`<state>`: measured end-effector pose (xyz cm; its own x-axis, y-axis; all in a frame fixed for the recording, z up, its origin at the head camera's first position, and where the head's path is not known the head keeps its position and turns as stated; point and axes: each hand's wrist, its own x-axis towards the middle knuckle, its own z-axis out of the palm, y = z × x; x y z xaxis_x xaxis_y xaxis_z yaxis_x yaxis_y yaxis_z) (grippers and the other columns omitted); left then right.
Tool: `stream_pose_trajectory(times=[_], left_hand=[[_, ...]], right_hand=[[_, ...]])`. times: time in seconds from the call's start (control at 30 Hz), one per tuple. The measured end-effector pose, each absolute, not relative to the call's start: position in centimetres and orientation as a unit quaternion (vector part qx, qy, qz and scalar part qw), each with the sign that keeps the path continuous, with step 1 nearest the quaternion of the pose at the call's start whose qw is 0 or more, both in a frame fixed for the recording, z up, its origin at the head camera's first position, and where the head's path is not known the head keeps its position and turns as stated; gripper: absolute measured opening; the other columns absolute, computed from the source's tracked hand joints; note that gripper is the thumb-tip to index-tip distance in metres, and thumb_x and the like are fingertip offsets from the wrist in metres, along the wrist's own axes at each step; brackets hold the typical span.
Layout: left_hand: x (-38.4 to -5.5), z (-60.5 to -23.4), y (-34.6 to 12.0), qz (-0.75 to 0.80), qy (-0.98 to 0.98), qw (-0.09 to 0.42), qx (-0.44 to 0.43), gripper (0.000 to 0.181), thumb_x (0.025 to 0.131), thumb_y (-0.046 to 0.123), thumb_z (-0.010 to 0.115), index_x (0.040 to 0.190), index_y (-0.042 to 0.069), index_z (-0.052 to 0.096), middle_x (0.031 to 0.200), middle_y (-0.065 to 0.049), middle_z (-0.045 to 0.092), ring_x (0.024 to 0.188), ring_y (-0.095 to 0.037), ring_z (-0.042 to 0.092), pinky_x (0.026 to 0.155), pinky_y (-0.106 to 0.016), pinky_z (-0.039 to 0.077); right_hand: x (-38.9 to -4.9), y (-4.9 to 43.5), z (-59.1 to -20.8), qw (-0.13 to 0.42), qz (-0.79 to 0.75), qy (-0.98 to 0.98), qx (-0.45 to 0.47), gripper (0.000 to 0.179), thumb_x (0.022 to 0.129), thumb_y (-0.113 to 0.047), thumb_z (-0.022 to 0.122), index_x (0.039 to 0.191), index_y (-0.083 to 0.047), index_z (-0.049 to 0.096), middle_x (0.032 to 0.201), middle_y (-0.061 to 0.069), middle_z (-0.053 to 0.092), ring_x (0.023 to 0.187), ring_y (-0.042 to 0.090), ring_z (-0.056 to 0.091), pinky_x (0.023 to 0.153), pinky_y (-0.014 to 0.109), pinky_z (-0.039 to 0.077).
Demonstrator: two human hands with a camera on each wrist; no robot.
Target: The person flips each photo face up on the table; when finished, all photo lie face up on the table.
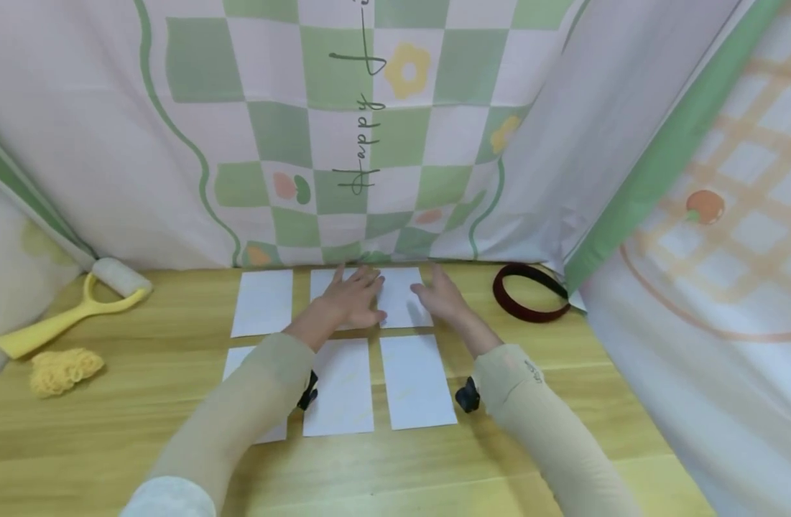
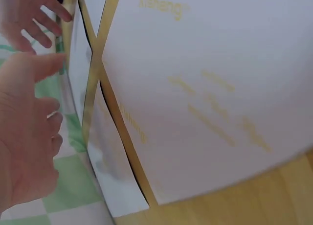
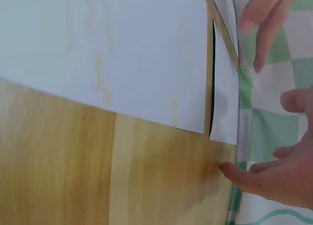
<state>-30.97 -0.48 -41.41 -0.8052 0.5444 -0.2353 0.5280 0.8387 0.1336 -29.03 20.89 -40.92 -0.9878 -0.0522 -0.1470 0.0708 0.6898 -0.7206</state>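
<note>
White paper cards with faint yellow print lie on the wooden table in two rows of three. My left hand (image 1: 354, 298), fingers spread, is over the back middle card (image 1: 320, 282) and partly covers it. At the right edge of the back right card (image 1: 404, 298) is my right hand (image 1: 439, 293), its thumb toward the card. The right wrist view shows the right hand (image 3: 283, 171) with fingers apart and nothing held. Beneath the left forearm, the front left card (image 1: 238, 359) is partly hidden. The front middle card (image 1: 338, 388) and front right card (image 1: 418, 382) lie flat.
On the left are a yellow-handled roller (image 1: 78, 316) with a white cylinder and a yellow stringy bundle (image 1: 65, 371). A dark red headband-like ring (image 1: 531, 293) lies at the right. Behind the table (image 1: 382, 474) hangs a green-and-white checked cloth (image 1: 337, 136).
</note>
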Motion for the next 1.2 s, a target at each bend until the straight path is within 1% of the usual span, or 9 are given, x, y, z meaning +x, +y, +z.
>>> stream_pose_trajectory(times=[0.17, 0.23, 0.33, 0.4, 0.47, 0.57, 0.67, 0.93, 1.2], left_hand=[[-31.1, -41.4, 0.1, 0.038, 0.951, 0.148, 0.269, 0.084, 0.104, 0.056, 0.047, 0.168, 0.012, 0.014, 0.178, -0.005, 0.007, 0.166, -0.030, 0.003, 0.134, -0.060, -0.003], [-31.1, -41.5, 0.2, 0.037, 0.950, 0.152, 0.269, 0.084, 0.104, 0.055, 0.048, 0.168, 0.011, 0.014, 0.178, -0.005, 0.008, 0.166, -0.030, 0.003, 0.135, -0.059, -0.002], [-31.1, -41.5, 0.4, 0.030, 0.949, 0.156, 0.272, 0.085, 0.104, 0.055, 0.050, 0.167, 0.010, 0.015, 0.178, -0.006, 0.007, 0.166, -0.030, 0.003, 0.135, -0.058, -0.001], [-31.3, -41.5, 0.5, 0.025, 0.949, 0.157, 0.273, 0.086, 0.104, 0.054, 0.051, 0.167, 0.009, 0.015, 0.178, -0.006, 0.008, 0.166, -0.030, 0.003, 0.135, -0.058, -0.001], [-31.4, -41.5, 0.6, 0.025, 0.948, 0.162, 0.271, 0.086, 0.104, 0.054, 0.052, 0.167, 0.008, 0.016, 0.178, -0.007, 0.008, 0.166, -0.031, 0.004, 0.135, -0.057, 0.000], [-31.6, -41.6, 0.8, 0.030, 0.948, 0.172, 0.268, 0.084, 0.104, 0.053, 0.054, 0.166, 0.008, 0.020, 0.177, -0.008, 0.012, 0.166, -0.031, 0.007, 0.135, -0.057, 0.002], [-31.8, -41.6, 0.9, 0.038, 0.946, 0.181, 0.267, 0.081, 0.104, 0.051, 0.055, 0.165, 0.008, 0.025, 0.177, -0.008, 0.015, 0.165, -0.031, 0.011, 0.135, -0.058, 0.004], [-32.1, -41.5, 1.1, 0.046, 0.943, 0.183, 0.274, 0.075, 0.103, 0.049, 0.058, 0.160, 0.006, 0.035, 0.176, -0.010, 0.019, 0.165, -0.030, 0.016, 0.135, -0.059, 0.008], [-31.9, -41.6, 1.1, 0.054, 0.942, 0.184, 0.277, 0.076, 0.103, 0.047, 0.059, 0.161, 0.006, 0.033, 0.176, -0.011, 0.018, 0.164, -0.031, 0.016, 0.135, -0.058, 0.009]], right_hand=[[-29.0, 20.6, -40.4, 0.111, -0.445, 0.887, 0.063, 0.078, 0.106, -0.034, 0.047, 0.166, -0.003, 0.007, 0.172, 0.027, 0.019, 0.159, 0.045, 0.024, 0.132, 0.059, 0.021], [-29.0, 20.4, -40.2, 0.117, -0.480, 0.864, 0.092, 0.077, 0.106, -0.034, 0.048, 0.164, -0.001, 0.011, 0.169, 0.027, 0.026, 0.146, 0.041, 0.044, 0.129, 0.055, 0.031], [-29.1, 20.3, -39.8, 0.127, -0.559, 0.809, 0.132, 0.071, 0.106, -0.029, 0.048, 0.163, 0.001, 0.018, 0.112, 0.011, 0.068, 0.085, 0.017, 0.062, 0.099, 0.034, 0.052], [-29.2, 20.3, -39.5, 0.135, -0.607, 0.770, 0.145, 0.065, 0.107, -0.026, 0.046, 0.162, 0.001, 0.023, 0.068, -0.005, 0.050, 0.057, 0.007, 0.038, 0.077, 0.025, 0.046], [-29.2, 20.5, -39.3, 0.150, -0.643, 0.735, 0.151, 0.061, 0.108, -0.023, 0.044, 0.163, -0.002, 0.026, 0.061, -0.006, 0.040, 0.054, 0.006, 0.030, 0.072, 0.022, 0.040], [-29.2, 20.9, -39.1, 0.169, -0.681, 0.694, 0.161, 0.059, 0.109, -0.023, 0.040, 0.164, -0.007, 0.025, 0.124, 0.024, 0.066, 0.073, 0.011, 0.039, 0.081, 0.022, 0.041], [-29.2, 21.2, -39.2, 0.176, -0.711, 0.658, 0.175, 0.061, 0.109, -0.023, 0.038, 0.166, -0.008, 0.019, 0.173, 0.031, 0.006, 0.097, 0.016, 0.044, 0.083, 0.020, 0.043], [-29.5, 21.2, -39.3, 0.185, -0.727, 0.636, 0.180, 0.066, 0.109, -0.024, 0.039, 0.167, -0.009, 0.012, 0.173, 0.028, 0.009, 0.105, 0.017, 0.049, 0.074, 0.015, 0.044], [-30.0, 21.3, -39.5, 0.175, -0.720, 0.637, 0.213, 0.069, 0.107, -0.027, 0.044, 0.166, -0.008, 0.014, 0.172, 0.022, 0.019, 0.151, 0.030, 0.029, 0.118, 0.034, 0.033]])
